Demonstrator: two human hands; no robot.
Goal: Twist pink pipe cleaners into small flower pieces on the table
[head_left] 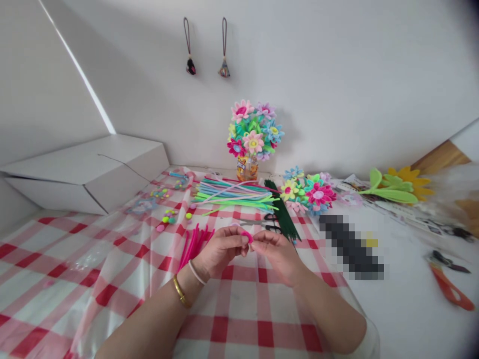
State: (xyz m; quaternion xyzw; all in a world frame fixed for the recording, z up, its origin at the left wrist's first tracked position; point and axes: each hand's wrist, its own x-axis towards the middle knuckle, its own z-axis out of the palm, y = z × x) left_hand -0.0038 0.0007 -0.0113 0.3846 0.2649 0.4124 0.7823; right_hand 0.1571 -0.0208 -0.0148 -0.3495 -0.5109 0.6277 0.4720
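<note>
A small piece of hot-pink pipe cleaner (246,236), curled round, is pinched between my two hands above the checked cloth. My left hand (226,245) has its thumb and fingers closed on one side of it. From the other side my right hand (276,252) pinches it with thumb and forefinger. Just left of my left hand lies a bunch of hot-pink pipe cleaners (193,245). Black-handled scissors (272,223) rest right behind my hands, beside a bundle of dark green stems (286,217).
Behind lies a pile of coloured pipe cleaners (235,194). A jar (247,168) holds fuzzy flowers (254,132); more flowers (314,192) lie to its right. Pom-poms (168,219) are scattered at left, near a white box (112,174). Orange-handled scissors (449,286) lie far right.
</note>
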